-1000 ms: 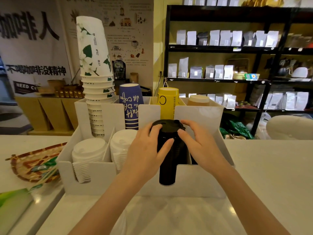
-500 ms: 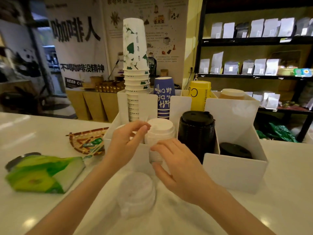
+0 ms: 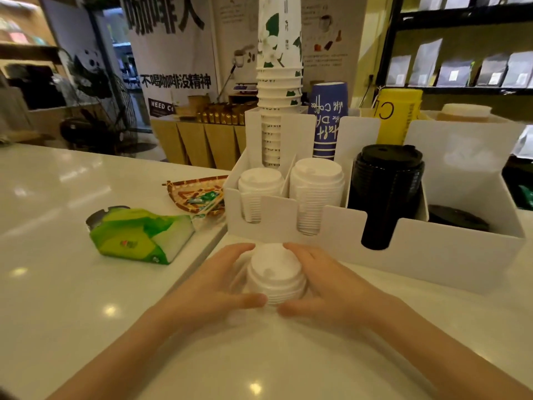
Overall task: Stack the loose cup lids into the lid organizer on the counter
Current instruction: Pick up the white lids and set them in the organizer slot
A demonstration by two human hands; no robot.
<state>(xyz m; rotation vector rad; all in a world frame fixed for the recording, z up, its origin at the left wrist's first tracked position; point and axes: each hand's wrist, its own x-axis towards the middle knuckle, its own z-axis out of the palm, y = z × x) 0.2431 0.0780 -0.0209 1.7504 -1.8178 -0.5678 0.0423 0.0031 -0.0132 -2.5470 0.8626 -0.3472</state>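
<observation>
I am looking down at a short stack of white lids (image 3: 275, 277) sitting on the white counter (image 3: 288, 362), just in front of the organizer (image 3: 427, 255). My left hand (image 3: 215, 287) is cupping the stack's left side, fingers curled round the far edge and thumb lying along the near rim; my right hand (image 3: 326, 284) is mirroring it on the other side, so both are wrapping the stack between them, touching it. I cannot tell whether the stack is resting on the counter or lifted off it. In the organizer's front row, the left slot is holding a low white stack (image 3: 259, 194), the next a taller white stack (image 3: 317, 194), the third a tall black stack (image 3: 388, 186), and the rightmost only a few black lids (image 3: 458, 219) lying low. Behind them, paper cups are standing upside down: a tall white and green column (image 3: 279, 73), a blue stack (image 3: 327, 119) and a yellow one (image 3: 399, 116). To the left of the organizer, a woven tray (image 3: 199, 192) is lying on the counter, with a green tissue pack (image 3: 141, 239) nearer to me, well apart from my hands.
</observation>
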